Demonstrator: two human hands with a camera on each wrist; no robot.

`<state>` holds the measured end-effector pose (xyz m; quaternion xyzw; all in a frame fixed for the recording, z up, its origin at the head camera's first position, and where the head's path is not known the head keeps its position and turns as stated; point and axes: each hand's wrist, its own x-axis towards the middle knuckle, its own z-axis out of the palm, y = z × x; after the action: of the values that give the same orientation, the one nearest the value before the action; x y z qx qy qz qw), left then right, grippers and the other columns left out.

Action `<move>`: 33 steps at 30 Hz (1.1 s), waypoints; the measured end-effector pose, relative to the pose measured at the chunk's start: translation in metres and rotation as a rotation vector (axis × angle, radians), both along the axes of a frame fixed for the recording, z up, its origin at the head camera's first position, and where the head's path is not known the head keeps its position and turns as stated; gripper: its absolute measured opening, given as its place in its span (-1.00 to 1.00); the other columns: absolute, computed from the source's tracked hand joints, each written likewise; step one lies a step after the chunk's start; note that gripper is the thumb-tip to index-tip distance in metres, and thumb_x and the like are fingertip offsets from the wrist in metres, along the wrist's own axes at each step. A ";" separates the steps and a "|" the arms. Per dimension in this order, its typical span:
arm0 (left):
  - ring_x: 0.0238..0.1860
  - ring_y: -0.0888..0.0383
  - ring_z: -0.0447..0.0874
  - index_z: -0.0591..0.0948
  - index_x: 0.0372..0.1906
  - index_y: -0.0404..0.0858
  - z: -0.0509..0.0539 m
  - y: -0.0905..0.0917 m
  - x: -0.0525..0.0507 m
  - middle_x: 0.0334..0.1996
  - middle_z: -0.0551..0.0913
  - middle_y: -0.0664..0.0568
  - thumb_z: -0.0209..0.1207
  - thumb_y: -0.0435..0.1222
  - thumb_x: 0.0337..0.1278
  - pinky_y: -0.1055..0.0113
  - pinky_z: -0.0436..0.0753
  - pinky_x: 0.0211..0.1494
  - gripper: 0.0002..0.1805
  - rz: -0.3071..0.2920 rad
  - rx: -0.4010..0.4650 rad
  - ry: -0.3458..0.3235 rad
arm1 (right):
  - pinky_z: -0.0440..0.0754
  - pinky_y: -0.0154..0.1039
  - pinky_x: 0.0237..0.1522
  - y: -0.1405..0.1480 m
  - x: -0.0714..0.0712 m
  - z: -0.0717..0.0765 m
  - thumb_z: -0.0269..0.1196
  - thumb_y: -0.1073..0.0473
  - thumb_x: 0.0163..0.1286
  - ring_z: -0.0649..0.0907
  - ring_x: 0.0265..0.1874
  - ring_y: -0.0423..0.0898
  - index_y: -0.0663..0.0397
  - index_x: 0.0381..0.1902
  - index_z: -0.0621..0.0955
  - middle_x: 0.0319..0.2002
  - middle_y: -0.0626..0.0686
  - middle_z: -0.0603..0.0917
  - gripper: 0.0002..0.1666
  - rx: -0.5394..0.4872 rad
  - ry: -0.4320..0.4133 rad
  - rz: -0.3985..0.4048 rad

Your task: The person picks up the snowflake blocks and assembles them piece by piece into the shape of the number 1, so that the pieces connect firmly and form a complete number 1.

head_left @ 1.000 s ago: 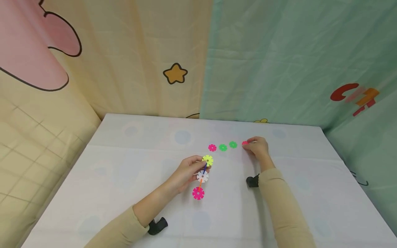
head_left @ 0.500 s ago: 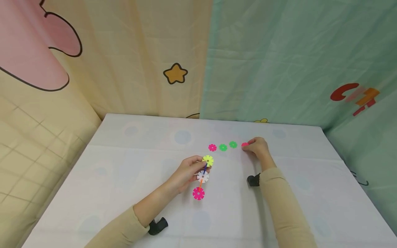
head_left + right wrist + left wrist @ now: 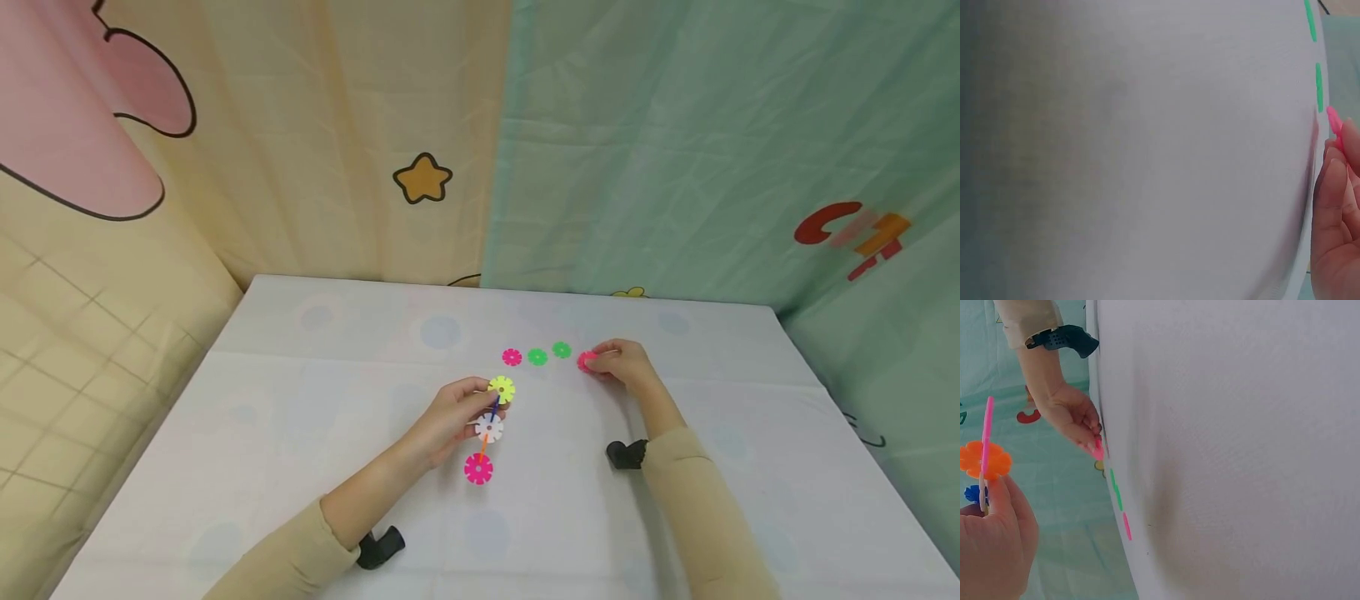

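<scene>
In the head view my left hand [image 3: 453,417] grips a chain of notched snowflake discs by its upper end. A yellow disc [image 3: 502,389] is at the top, a white disc [image 3: 489,428] in the middle and a pink disc [image 3: 478,468] at the bottom. An orange disc [image 3: 997,459] and a blue disc [image 3: 971,494] link them crosswise, clearer in the left wrist view. Farther right, my right hand [image 3: 628,364] pinches a single pink disc [image 3: 1334,122] between thumb and fingers, raised off the tabletop in the right wrist view.
Left of my right hand, a loose pink disc [image 3: 512,357] and two green discs, one green disc [image 3: 537,357] nearer it, lie in a row on the white-covered table [image 3: 360,467]. A printed curtain [image 3: 637,150] hangs behind the table's far edge.
My right hand has drawn the single pink disc slightly towards me, and more of the disc now shows. My left hand and its chain stay almost still.
</scene>
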<state>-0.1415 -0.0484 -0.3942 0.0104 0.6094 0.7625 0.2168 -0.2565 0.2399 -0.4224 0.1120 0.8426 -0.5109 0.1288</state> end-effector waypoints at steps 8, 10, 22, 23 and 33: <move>-0.29 0.20 0.61 0.47 -0.04 -0.47 0.000 0.001 0.000 -0.24 0.64 -0.12 0.03 -0.36 0.29 0.42 0.63 -0.25 -0.74 0.002 0.001 -0.003 | 0.62 -0.39 -0.31 -0.010 0.013 0.008 0.30 0.29 0.21 0.61 -0.47 -0.25 0.44 0.13 0.42 -0.51 -0.10 0.64 -0.44 -0.125 0.006 0.111; -0.29 0.20 0.62 0.47 -0.05 -0.46 0.000 0.002 0.000 -0.23 0.64 -0.14 0.03 -0.36 0.29 0.41 0.63 -0.24 -0.75 0.005 0.001 -0.006 | 0.62 -0.39 -0.30 -0.016 0.017 0.012 0.29 0.31 0.22 0.61 -0.47 -0.23 0.45 0.11 0.43 -0.50 -0.09 0.64 -0.47 -0.155 0.018 0.147; -0.31 0.19 0.61 0.48 -0.05 -0.46 0.000 0.003 0.001 -0.21 0.63 -0.20 0.03 -0.36 0.29 0.40 0.64 -0.27 -0.75 0.007 -0.002 -0.015 | 0.63 -0.31 -0.22 -0.060 0.041 0.031 0.24 0.30 0.27 0.65 -0.43 -0.13 0.45 0.07 0.47 -0.53 -0.08 0.65 -0.55 -0.250 0.095 0.307; -0.31 0.19 0.61 0.48 -0.06 -0.47 0.000 0.003 0.001 -0.23 0.63 -0.19 0.03 -0.36 0.29 0.40 0.64 -0.27 -0.75 0.005 0.001 -0.016 | 0.63 -0.30 -0.22 -0.064 0.043 0.033 0.24 0.29 0.27 0.66 -0.42 -0.10 0.44 0.06 0.48 -0.52 -0.07 0.65 -0.56 -0.251 0.102 0.313; -0.31 0.18 0.61 0.48 -0.08 -0.46 -0.001 0.003 0.001 -0.31 0.64 -0.07 0.02 -0.35 0.30 0.41 0.64 -0.28 -0.77 -0.001 0.011 -0.017 | 0.64 -0.29 -0.25 -0.086 0.053 0.043 0.24 0.32 0.26 0.66 -0.45 -0.07 0.43 -0.04 0.51 -0.51 -0.03 0.66 -0.65 -0.321 0.152 0.366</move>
<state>-0.1409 -0.0453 -0.3953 0.0054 0.6032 0.7660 0.2223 -0.2036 0.1543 -0.3789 -0.1031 0.7640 -0.6134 0.1714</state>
